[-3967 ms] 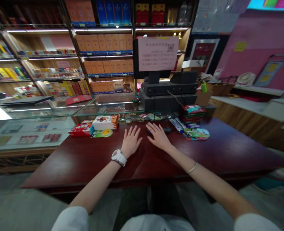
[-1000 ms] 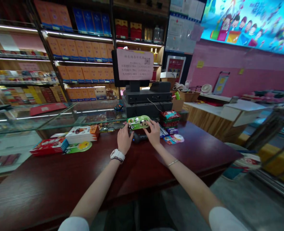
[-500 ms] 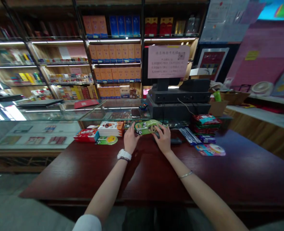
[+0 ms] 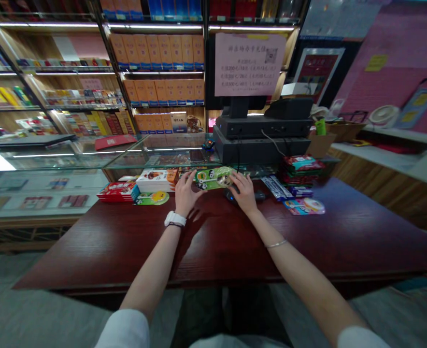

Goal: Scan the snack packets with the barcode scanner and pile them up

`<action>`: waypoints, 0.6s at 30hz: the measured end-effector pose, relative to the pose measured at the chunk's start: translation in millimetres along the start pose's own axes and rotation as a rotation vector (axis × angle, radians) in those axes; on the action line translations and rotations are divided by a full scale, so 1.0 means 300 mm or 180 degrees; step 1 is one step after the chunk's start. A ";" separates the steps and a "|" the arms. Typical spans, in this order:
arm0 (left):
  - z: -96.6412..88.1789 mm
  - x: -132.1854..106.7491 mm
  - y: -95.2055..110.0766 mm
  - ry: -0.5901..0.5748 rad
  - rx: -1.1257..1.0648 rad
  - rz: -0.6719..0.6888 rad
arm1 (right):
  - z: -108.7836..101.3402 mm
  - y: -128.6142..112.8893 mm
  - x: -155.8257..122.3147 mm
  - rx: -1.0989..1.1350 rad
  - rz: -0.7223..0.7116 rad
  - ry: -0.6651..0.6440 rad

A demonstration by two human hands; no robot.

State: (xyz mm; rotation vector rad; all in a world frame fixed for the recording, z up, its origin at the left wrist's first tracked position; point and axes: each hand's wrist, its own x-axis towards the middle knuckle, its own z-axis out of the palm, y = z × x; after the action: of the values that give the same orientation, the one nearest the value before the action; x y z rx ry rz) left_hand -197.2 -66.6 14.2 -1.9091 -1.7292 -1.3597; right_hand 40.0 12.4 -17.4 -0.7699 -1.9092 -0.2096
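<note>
A green cartoon-printed packet (image 4: pixel 213 178) is held up just above the dark red wooden counter (image 4: pixel 213 246), level with the counter's far edge. My left hand (image 4: pixel 186 192) grips its left end, and my right hand (image 4: pixel 243 191) grips its right end. A black handheld scanner (image 4: pixel 259 195) lies on the counter under and just right of my right hand, partly hidden by it. To the left stand a white-and-orange box (image 4: pixel 156 181) and a red packet stack (image 4: pixel 117 191). A round-printed yellow-green packet (image 4: pixel 151 197) lies beside them.
Behind the counter stands a black till with a monitor (image 4: pixel 260 137), carrying a pink notice (image 4: pixel 249 58). A glass display case (image 4: pixel 54 169) runs along the left. Red packets (image 4: pixel 300 169) are stacked to the right, and shelves of boxes (image 4: pixel 163 63) fill the back.
Four seconds earlier both hands lay flat and empty on the counter; now they grip the green packet. Over the last second the packet has stayed between my hands while the view shifted.
</note>
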 end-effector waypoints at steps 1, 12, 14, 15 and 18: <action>0.002 0.003 -0.008 -0.0027 -0.0136 0.0023 | -0.004 0.002 0.002 0.0036 -0.0005 -0.0031; -0.009 0.022 -0.068 -0.0811 -0.1384 -0.0460 | -0.044 -0.014 0.018 0.0241 0.0007 -0.0235; 0.016 0.008 -0.070 -0.0916 -0.1518 -0.0701 | -0.045 -0.021 0.016 0.0269 0.0002 -0.0192; 0.030 -0.001 -0.070 -0.0968 -0.1564 -0.0818 | -0.044 -0.023 0.016 0.0283 -0.0002 -0.0172; 0.072 -0.031 -0.069 -0.0961 -0.1566 -0.0983 | -0.038 -0.025 0.015 0.0316 0.0002 -0.0104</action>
State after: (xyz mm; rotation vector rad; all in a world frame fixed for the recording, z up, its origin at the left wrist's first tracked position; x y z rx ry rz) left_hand -203.9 -51.9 -12.5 -2.2680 -2.0443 -1.8276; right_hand 43.0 3.1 -6.9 -0.7111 -1.9348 -0.1014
